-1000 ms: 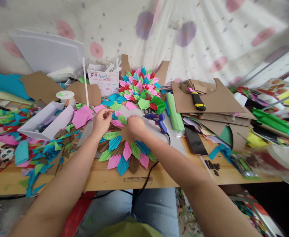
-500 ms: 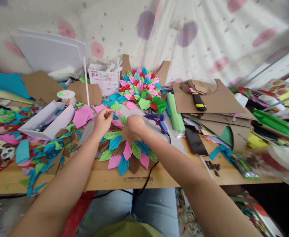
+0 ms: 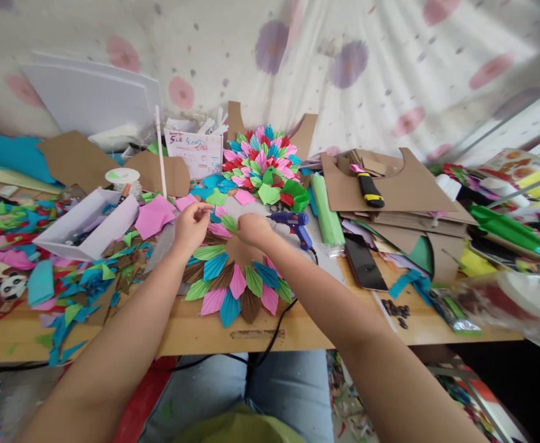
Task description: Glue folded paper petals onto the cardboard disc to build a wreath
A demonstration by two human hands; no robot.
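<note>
In the head view a round cardboard piece [image 3: 243, 251] lies on the table, ringed with pleated paper petals [image 3: 216, 266] in green, blue, pink and brown. My left hand [image 3: 192, 229] is at its far left edge, thumb and fingers pinched together; whatever is between them is too small to make out. Over the far right part of the piece is my right hand [image 3: 254, 230], closed, its fingertips turned away beside a green petal [image 3: 229, 223]. What it grips, if anything, is hidden. A blue glue gun [image 3: 293, 224] lies just right of my right hand, its black cord running toward me.
Behind the piece stands a finished-looking multicoloured petal cluster [image 3: 261, 154]. Paper scraps and a white box [image 3: 88, 227] fill the left. At right are a green paper roll [image 3: 328, 212], a phone [image 3: 365, 263], and a yellow-black cutter [image 3: 370, 189] on stacked cardboard [image 3: 403, 178].
</note>
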